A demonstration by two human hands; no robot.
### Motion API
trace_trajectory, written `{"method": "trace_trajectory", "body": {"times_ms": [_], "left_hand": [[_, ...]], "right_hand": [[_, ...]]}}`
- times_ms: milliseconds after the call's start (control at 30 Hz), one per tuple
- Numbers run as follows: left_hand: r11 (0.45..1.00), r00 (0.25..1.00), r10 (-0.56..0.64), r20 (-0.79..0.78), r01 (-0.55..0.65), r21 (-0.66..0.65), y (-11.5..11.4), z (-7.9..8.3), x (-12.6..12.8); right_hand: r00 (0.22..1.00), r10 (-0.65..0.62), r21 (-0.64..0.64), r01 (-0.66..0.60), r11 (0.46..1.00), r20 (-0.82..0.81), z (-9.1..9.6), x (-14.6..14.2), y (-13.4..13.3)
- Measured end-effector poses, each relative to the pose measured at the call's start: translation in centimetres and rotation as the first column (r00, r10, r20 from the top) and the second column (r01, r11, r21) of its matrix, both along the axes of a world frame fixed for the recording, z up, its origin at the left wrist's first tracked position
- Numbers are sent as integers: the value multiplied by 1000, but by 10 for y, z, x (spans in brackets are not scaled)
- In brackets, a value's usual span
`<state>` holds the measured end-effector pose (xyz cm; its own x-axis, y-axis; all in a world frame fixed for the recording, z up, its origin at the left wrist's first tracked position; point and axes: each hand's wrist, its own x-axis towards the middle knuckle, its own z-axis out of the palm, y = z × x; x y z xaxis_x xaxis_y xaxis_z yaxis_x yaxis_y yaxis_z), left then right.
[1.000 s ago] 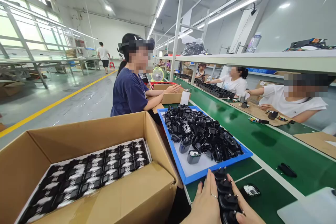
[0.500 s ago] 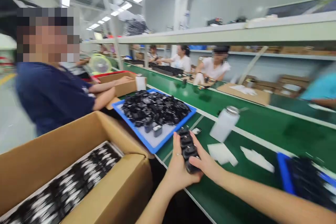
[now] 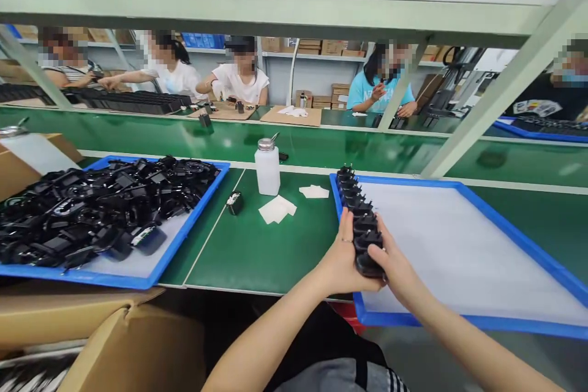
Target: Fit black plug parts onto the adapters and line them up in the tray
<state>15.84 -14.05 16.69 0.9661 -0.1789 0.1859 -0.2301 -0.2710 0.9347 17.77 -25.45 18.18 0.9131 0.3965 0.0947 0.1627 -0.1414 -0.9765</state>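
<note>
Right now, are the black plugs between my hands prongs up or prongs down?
Prongs up: the black plugs, held in a row between the left hand and right hand, show thin pins rising from their tops.

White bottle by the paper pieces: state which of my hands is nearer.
Left: the left hand is right of the white bottle, toward you; the right hand is farther right.

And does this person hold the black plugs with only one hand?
No, the left hand and the right hand grip the plugs from opposite sides.
</note>
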Motion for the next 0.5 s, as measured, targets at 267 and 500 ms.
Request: {"method": "trace_trajectory", "body": {"times_ms": [267,500], "left_hand": [[855,995,84,-58,-42,517,-3,-3,38],[751,975,183,-126,-55,658,4,-3,37]], "right_hand": [[998,64,50,-65,997,21,-27,49,-8],[957,110,284,-30,958,-269,-27,56,-6]]}}
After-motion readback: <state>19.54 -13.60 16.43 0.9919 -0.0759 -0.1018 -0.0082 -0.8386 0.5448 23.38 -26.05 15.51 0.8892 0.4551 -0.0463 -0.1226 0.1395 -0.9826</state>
